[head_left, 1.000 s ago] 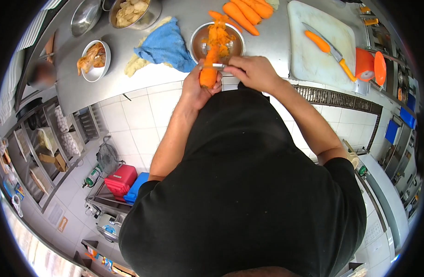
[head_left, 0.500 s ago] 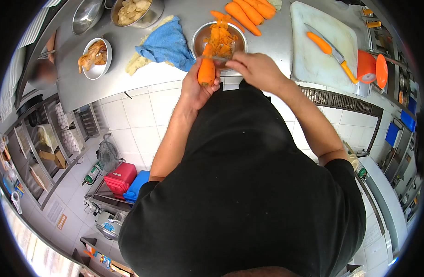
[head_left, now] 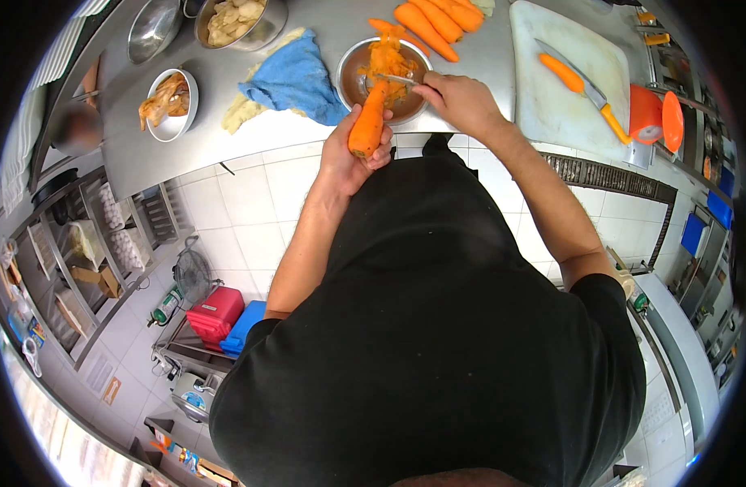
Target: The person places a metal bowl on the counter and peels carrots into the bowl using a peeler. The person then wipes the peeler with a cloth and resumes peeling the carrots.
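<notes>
My left hand (head_left: pixel 346 154) is wrapped round an orange carrot (head_left: pixel 366 130), its thick end toward me and its narrow end over the near rim of a metal bowl (head_left: pixel 350 79). Orange peelings (head_left: pixel 387 59) lie in that bowl. In my right hand (head_left: pixel 462 101) is a peeler (head_left: pixel 398 79), closed in the fingers, with its metal part near the carrot's narrow tip over the bowl. Whether the peeler touches the carrot I cannot tell. Several carrots (head_left: pixel 426 31) lie on the metal table just behind the bowl.
Left of the bowl lies a blue cloth (head_left: pixel 293 79); beyond it are a white bowl (head_left: pixel 190 109) of cooked meat and a metal pot (head_left: pixel 267 26) of pale pieces. At right, a white cutting board (head_left: pixel 543 118) holds a knife (head_left: pixel 590 91) and a carrot piece (head_left: pixel 560 71).
The peeler and my right hand have moved away from me, from the carrot's middle to its far tip. The carrot has turned and tilted slightly in my left hand.
</notes>
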Motion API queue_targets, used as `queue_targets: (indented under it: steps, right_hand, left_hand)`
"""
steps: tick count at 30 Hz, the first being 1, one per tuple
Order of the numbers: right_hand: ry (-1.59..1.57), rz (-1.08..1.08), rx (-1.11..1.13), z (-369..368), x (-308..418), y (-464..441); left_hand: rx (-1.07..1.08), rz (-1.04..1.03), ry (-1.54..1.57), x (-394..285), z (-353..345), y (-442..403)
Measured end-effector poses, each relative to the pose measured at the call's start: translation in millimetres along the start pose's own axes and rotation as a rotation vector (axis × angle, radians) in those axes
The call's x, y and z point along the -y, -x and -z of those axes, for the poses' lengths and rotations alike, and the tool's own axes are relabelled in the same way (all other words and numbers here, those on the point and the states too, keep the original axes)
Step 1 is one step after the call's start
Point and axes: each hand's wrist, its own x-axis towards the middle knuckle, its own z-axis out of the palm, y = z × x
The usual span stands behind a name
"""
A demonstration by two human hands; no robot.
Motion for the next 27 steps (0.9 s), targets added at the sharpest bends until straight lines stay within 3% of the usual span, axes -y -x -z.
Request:
queue_targets:
  steps: [2,5,11,16,19,27]
  right_hand:
    - [0.033,-0.073,0.018,2,-4,-3]
    - [-0.062,-0.114,0.031,10,11,2]
    - [-0.283,0.148,0.070,27,55,33]
    - [-0.222,0.270,0.078,30,58,35]
    - [-0.253,0.316,-0.032,13,53,30]
    - [-0.035,0.088,-0.012,2,17,-6]
  left_hand:
    - [0.060,-0.001,0.000,-2,0,1]
    - [-0.030,-0.039,0.007,0,-2,0]
    - [-0.310,-0.091,-0.022,1,-27,-3]
    - [-0.146,-0.068,-0.035,0,-10,-6]
    - [-0.083,-0.029,0.027,-1,3,-7]
    - [-0.129,-0.048,-0.074,2,-5,1]
